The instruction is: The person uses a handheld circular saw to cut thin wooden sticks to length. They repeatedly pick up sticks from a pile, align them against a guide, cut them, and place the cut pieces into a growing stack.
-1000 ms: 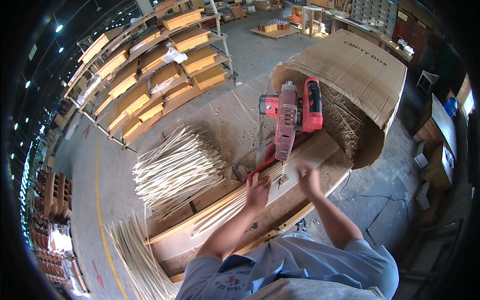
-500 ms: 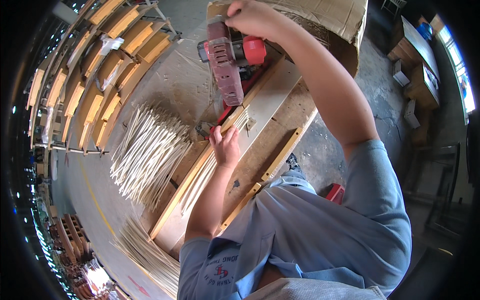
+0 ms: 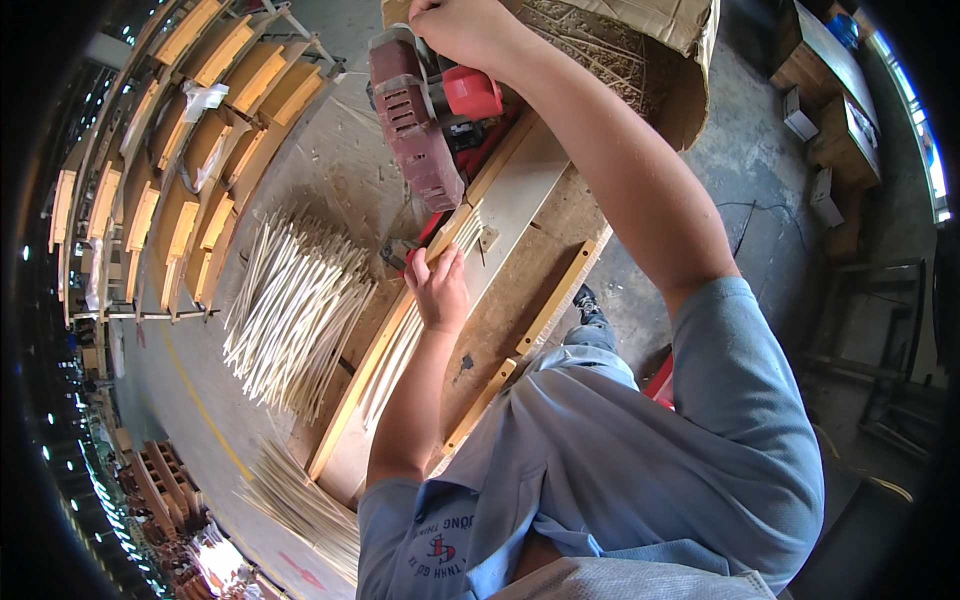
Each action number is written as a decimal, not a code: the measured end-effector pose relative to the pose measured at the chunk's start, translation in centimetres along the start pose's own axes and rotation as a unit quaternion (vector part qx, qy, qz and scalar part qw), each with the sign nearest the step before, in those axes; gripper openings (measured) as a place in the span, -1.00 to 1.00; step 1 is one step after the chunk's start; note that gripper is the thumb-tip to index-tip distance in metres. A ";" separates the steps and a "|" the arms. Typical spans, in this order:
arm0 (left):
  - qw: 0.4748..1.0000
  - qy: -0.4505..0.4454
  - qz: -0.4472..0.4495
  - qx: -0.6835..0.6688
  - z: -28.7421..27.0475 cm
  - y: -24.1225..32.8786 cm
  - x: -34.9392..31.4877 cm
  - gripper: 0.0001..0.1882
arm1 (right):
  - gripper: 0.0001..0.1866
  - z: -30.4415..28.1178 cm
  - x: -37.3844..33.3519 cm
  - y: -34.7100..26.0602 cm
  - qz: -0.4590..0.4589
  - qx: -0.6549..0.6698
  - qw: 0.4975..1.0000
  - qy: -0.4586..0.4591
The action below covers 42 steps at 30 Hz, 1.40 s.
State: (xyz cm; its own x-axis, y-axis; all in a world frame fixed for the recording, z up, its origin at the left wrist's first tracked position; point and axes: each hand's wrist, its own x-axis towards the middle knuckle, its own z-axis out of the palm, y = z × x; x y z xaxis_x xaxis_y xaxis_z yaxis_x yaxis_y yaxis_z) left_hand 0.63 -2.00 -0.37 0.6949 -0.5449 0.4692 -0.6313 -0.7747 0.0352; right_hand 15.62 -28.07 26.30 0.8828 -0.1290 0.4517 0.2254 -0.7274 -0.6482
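Observation:
My right hand is closed at the top of a miter saw, whose dusty maroon guard and red motor housing sit raised above the work. The handle is mostly hidden by the fingers. Lower down, my left hand presses a small bundle of thin pale sticks against a long wooden fence, its fingers bent over them. The stick ends reach past the fingers toward the saw. They lie on a pale board beside a small block.
A large pile of pale sticks lies left of the fence, with another bundle below. An open cardboard box holding offcuts stands beyond the saw. Drilled wooden strips edge the bench near me. A rack stands far left.
The whole view has shifted slightly, with the saw and cardboard box now farther left in the picture. The saw stays raised, and both hands keep their holds.

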 end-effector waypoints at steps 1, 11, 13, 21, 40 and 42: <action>1.000 -0.003 -0.009 0.004 0.0 -0.2 -0.3 -0.78 | -0.66 -0.6 -0.9 -0.8 0.011 0.041 0.999 -0.014; 1.000 -0.010 -0.002 0.001 0.4 -0.2 -0.3 -0.76 | -0.79 -1.4 -10.6 -3.6 0.070 0.075 0.994 0.041; 1.000 -0.012 0.002 0.004 0.4 -0.3 -0.4 -0.74 | -0.80 -0.6 -12.5 -3.1 0.036 0.073 0.994 0.072; 1.000 -0.004 0.000 -0.006 0.4 -0.4 -0.2 -0.67 | -0.78 -0.1 -16.6 -3.7 0.044 0.084 0.995 0.045; 0.999 0.024 -0.013 0.029 1.0 -0.3 -0.1 -0.66 | -0.65 0.3 -20.3 -3.5 0.033 0.101 0.993 0.049; 0.999 0.033 -0.019 0.016 0.7 0.0 0.4 -0.63 | -0.66 0.3 -20.5 -3.6 0.038 0.100 0.993 0.045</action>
State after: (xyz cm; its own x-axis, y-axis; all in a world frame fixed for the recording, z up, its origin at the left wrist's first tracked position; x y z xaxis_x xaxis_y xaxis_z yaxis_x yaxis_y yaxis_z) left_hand 1.13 -2.45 -0.83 0.6935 -0.4933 0.5251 -0.5926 -0.8051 0.0264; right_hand -3.14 -22.60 19.22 0.8617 -0.2449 0.4443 0.2449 -0.5663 -0.7870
